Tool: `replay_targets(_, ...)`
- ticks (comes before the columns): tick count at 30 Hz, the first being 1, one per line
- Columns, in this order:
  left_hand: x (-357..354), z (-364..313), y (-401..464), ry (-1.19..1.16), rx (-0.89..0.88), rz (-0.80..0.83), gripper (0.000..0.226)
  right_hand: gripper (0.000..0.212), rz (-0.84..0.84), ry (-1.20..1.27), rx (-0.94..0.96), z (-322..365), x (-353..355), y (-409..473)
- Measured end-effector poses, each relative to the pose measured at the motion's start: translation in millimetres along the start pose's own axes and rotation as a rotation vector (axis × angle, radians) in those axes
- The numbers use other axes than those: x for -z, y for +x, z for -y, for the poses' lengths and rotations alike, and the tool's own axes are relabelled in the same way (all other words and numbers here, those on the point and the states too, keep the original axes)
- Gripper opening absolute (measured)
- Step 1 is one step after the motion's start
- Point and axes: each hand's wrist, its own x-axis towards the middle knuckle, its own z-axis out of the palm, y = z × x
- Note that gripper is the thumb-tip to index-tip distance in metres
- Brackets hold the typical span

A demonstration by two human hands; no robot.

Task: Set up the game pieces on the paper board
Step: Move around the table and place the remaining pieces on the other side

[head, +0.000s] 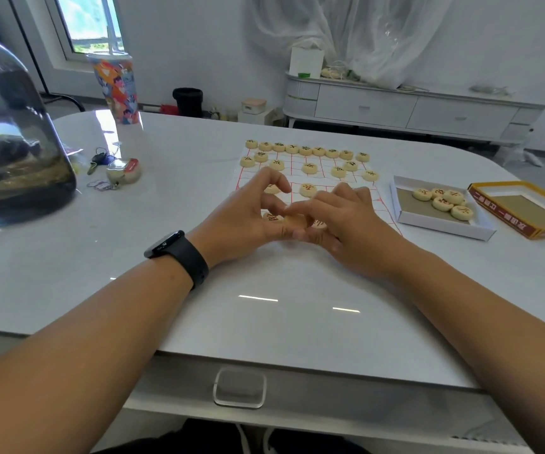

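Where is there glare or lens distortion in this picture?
Head view: window light glares on the glossy white table near the patterned cup, with two short streaks nearer the person; the wide lens bends the table edges and stretches the forearms; the glass dome carries reflections.

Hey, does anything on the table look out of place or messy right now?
Nothing is spilled or damaged. Five pieces lie heaped in the white tray, and keys sit loose at left.

The tabletop (166, 273) is glossy, smooth white, mirroring ceiling lights. Pale, wood-looking round pieces (308, 167) lie on a thin matt paper board (297, 186). The tray (441, 221) looks like white cardboard; the dome (12, 136) is shiny dark glass.
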Motion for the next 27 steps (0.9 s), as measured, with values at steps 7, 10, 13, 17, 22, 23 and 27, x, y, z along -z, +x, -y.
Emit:
replay_targets(7, -3, -2, 2, 0.036, -0.013, -0.056, 0.061, 0.039, -0.018, 0.146, -0.143, -16, 25, -13)
replay_targets(10, -3, -2, 1, 0.076, -0.01, -0.099, 0.058, 0.038, -0.101, 0.157, -0.287, -49, 44, -34)
replay_targets(13, -3, 1, 0, 0.112, -0.041, -0.119, 0.051, 0.044, -0.106, 0.106, -0.369, -72, 58, -58)
replay_targets(17, -6, 2, 2, 0.147, -0.084, -0.119, 0.043, 0.041, -0.055, 0.11, -0.398, -75, 59, -71)
replay_targets(22, -8, 2, 3, 0.165, -0.111, -0.113, 0.035, 0.055, 0.076, -0.023, -0.417, -78, 52, -69)
replay_targets(23, -8, 2, 3, 0.165, -0.11, -0.114, 0.035, 0.059, 0.089, -0.035, -0.426, -80, 52, -69)
replay_targets(27, -7, 2, 3, 0.176, -0.11, -0.114, 0.036, 0.061, 0.122, -0.074, -0.451, -77, 48, -64)
